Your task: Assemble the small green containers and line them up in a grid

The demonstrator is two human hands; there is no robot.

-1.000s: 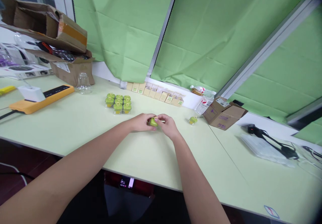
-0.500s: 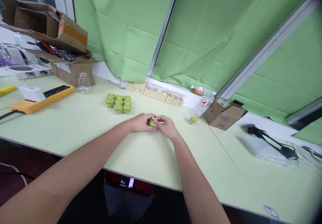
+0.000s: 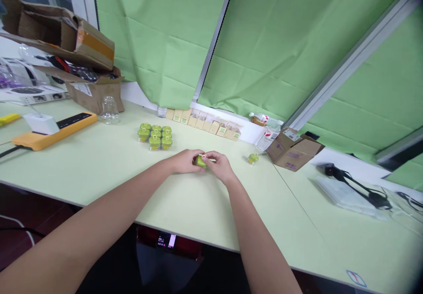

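Green-lidded container [image 3: 201,162] is sitting between the person's left hand [image 3: 185,161] and right hand [image 3: 220,166], lying to the right of the clustered containers [image 3: 155,141] and closer to the person than they are. From where I am standing, the left hand is grasping it from its left side while the right hand is pinching near its top from the right, so neither is lying nearer; they are hiding too much for me to read its long axis.
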